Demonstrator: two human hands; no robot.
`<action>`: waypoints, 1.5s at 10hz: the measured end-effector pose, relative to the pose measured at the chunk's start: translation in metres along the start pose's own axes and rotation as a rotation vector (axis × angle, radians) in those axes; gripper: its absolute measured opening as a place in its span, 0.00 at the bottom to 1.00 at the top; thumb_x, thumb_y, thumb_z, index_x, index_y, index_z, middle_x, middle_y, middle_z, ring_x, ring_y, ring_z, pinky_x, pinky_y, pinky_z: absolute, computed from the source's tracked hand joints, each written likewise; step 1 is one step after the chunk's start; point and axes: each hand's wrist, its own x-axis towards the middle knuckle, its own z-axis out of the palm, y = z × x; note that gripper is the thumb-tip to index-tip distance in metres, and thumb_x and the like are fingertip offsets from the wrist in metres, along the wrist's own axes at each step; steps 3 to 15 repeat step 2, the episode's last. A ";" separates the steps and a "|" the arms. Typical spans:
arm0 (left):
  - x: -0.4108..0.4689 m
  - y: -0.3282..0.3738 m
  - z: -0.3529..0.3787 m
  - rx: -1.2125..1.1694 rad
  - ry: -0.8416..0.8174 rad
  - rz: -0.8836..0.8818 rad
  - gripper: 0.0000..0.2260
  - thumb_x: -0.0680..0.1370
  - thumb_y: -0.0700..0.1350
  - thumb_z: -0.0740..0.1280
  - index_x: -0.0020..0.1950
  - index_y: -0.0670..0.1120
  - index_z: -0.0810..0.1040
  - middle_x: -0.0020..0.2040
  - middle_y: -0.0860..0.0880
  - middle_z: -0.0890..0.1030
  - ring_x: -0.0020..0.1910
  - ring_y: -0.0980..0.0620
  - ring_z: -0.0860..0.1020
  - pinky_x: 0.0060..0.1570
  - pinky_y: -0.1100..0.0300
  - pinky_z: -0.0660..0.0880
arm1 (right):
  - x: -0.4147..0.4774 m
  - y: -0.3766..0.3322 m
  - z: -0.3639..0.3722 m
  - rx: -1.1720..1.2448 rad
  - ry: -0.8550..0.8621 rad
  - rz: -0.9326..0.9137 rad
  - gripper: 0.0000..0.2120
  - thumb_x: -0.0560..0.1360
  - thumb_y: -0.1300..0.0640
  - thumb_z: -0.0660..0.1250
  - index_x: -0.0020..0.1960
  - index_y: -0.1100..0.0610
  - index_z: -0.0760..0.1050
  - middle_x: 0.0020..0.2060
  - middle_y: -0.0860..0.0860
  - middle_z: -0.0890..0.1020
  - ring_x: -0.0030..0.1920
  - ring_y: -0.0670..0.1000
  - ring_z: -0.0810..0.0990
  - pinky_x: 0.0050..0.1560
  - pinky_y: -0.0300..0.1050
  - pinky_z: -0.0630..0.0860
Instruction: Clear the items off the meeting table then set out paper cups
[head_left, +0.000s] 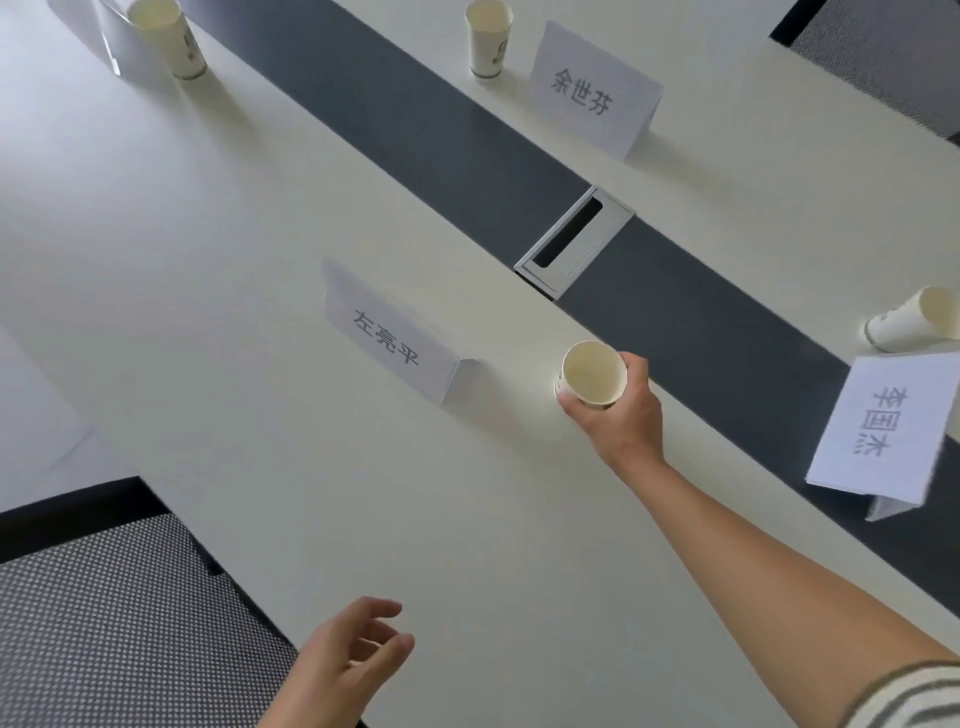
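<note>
The paper cup (592, 375) stands upright on the meeting table (260, 234), the right hand (621, 410) wrapped around its side, likely seating it just beside the name card (392, 335) to mark that seat. The left hand (348, 660) hovers loose and empty, well nearer the body.

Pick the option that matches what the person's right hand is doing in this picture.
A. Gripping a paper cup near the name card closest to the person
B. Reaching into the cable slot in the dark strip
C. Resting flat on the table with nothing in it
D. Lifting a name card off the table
A. The right hand is wrapped around an upright paper cup, just right of the nearest name card; the left hand is open and empty.
</note>
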 end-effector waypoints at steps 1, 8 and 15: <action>-0.005 0.003 0.006 0.030 -0.001 0.023 0.09 0.73 0.46 0.73 0.52 0.52 0.79 0.42 0.52 0.85 0.39 0.57 0.83 0.42 0.66 0.78 | -0.001 0.000 -0.004 0.016 -0.044 0.017 0.38 0.63 0.44 0.78 0.66 0.51 0.64 0.54 0.47 0.80 0.54 0.53 0.79 0.54 0.51 0.78; -0.020 0.009 0.012 0.007 -0.004 0.038 0.10 0.71 0.48 0.74 0.51 0.52 0.79 0.41 0.48 0.85 0.39 0.57 0.84 0.41 0.67 0.77 | -0.010 0.001 -0.016 -0.001 -0.095 0.033 0.46 0.63 0.44 0.78 0.74 0.49 0.58 0.65 0.48 0.75 0.65 0.51 0.74 0.63 0.51 0.74; -0.020 0.009 0.012 0.007 -0.004 0.038 0.10 0.71 0.48 0.74 0.51 0.52 0.79 0.41 0.48 0.85 0.39 0.57 0.84 0.41 0.67 0.77 | -0.010 0.001 -0.016 -0.001 -0.095 0.033 0.46 0.63 0.44 0.78 0.74 0.49 0.58 0.65 0.48 0.75 0.65 0.51 0.74 0.63 0.51 0.74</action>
